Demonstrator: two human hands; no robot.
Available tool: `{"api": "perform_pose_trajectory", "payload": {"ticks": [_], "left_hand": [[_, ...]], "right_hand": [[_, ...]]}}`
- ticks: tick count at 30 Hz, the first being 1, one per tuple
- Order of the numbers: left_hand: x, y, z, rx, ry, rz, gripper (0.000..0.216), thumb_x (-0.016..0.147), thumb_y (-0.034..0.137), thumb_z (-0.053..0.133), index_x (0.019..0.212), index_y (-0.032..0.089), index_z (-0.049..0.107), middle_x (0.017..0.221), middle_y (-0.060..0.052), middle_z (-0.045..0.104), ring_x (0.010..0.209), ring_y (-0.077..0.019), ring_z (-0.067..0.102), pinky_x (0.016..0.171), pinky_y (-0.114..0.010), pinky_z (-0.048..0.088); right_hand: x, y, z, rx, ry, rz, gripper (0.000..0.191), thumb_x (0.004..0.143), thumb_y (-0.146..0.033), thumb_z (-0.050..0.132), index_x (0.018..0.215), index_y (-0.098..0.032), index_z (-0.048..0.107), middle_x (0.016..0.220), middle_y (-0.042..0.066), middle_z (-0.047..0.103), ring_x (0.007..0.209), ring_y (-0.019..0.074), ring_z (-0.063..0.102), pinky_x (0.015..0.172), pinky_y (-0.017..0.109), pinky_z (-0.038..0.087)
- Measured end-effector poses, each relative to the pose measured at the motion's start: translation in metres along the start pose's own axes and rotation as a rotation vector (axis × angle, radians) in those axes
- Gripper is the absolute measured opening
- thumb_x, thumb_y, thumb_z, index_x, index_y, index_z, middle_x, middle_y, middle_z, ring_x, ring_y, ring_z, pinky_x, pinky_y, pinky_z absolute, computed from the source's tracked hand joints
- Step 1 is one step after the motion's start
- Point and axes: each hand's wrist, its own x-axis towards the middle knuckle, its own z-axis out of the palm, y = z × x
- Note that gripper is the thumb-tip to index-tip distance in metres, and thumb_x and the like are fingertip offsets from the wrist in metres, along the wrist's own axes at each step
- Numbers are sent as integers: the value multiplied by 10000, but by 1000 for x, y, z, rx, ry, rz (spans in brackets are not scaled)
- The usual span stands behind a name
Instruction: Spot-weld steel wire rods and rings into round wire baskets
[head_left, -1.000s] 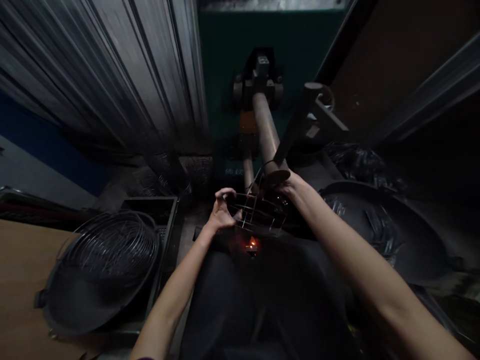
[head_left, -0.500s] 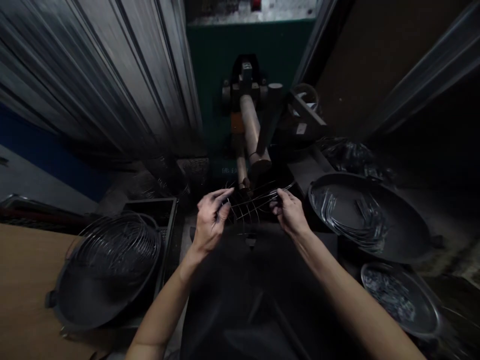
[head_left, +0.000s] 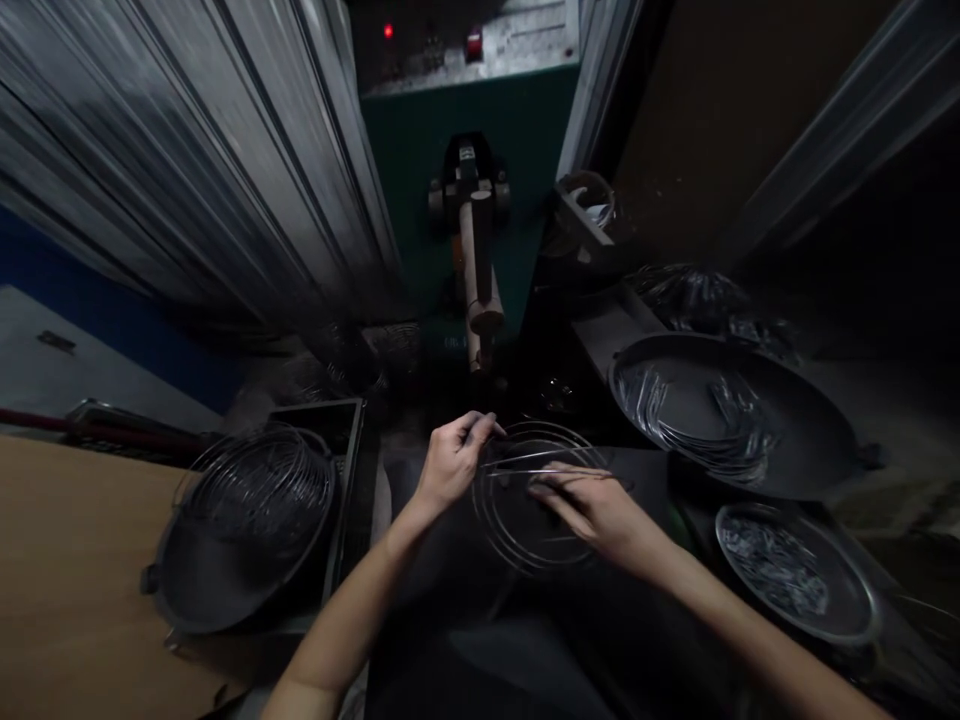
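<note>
A round wire rack (head_left: 496, 540) made of concentric rings lies in front of me, over dark cloth at my lap. My left hand (head_left: 451, 462) is closed in a pinch at the rack's upper left edge. Over the rack's right part, my right hand (head_left: 589, 503) pinches thin straight wire (head_left: 521, 471), which points left toward the other hand. Its fingertips are partly in shadow. Just beyond the hands, the spot welder's two rod-like arms (head_left: 480, 260) reach out toward me, apart from the rack.
At left stands a dark pan (head_left: 202, 590) with wire rings (head_left: 262, 485). On the right, a wide pan (head_left: 810, 440) holds bent wires (head_left: 739, 430), and a smaller dish (head_left: 859, 600) holds small metal pieces (head_left: 776, 575). The green machine body (head_left: 405, 150) is ahead.
The wire rack has come back from the machine's arm tips toward my body and now lies flatter. My right hand has moved in over it. The view has shifted.
</note>
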Motion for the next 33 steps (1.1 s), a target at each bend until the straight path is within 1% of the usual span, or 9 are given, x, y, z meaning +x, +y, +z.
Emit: {"api": "perform_pose_trajectory", "payload": {"ticks": [3,7,10,14,19,22,25,27,33], "left_hand": [[-4,14,-2,27,-34,-1,449,882,512,457,742,154,688,611,21,557,592,-97,488,564,-204,359],[-5,27,-7,51,-91,-11,452,857,533,494,695,149,667,590,18,540,565,-92,470,533,-203,340],[-4,37,-21,-20,-118,-18,492,831,581,505,657,140,638,548,15,491,500,-77,414,478,-202,306],[2,44,-42,-179,-266,-107,577,760,686,513,683,126,630,473,45,346,409,-49,279,404,-193,209],[-5,18,-37,-184,-435,-222,415,739,531,654,757,116,640,539,38,445,440,-41,333,427,-176,240],[-15,-10,-18,14,-343,-59,363,839,460,558,744,124,660,626,0,548,554,-77,477,521,-189,352],[-24,-34,-2,234,-195,209,345,893,397,501,729,136,656,703,-23,623,662,-103,564,629,-202,405],[-27,-45,4,321,-152,328,335,917,376,472,761,139,650,699,-23,644,648,-100,585,621,-194,407],[-32,-66,17,501,-69,535,292,945,325,432,883,134,645,746,-43,689,644,-102,630,612,-187,431]], "right_hand": [[-24,-28,-38,-11,-85,-18,173,911,-299,511,974,-276,669,865,17,706,783,174,672,691,262,528],[-36,-43,-57,-283,239,-98,339,904,-321,515,1240,-300,556,1082,74,657,969,229,632,793,338,525],[-31,-35,-59,-482,231,-125,457,923,-367,462,1367,-260,445,1188,108,605,1034,258,593,835,389,507],[-18,-27,-61,-503,192,-115,339,952,-331,402,1212,-222,591,931,89,663,838,208,626,723,321,512],[-12,-15,-47,-308,137,70,261,908,-323,477,928,-180,694,846,58,702,769,182,650,716,281,497],[-17,7,-36,-113,75,291,313,875,-398,494,928,-175,707,878,54,716,777,194,656,739,299,494],[-26,28,-38,129,-157,448,454,837,-520,500,1022,-156,698,937,63,715,843,214,654,751,317,499],[-30,38,-44,185,-283,510,517,802,-565,527,1059,-147,688,963,67,712,886,228,648,750,321,500],[-43,53,-37,2,-233,550,374,812,-500,547,915,-185,719,872,38,724,807,218,657,726,305,485]]}}
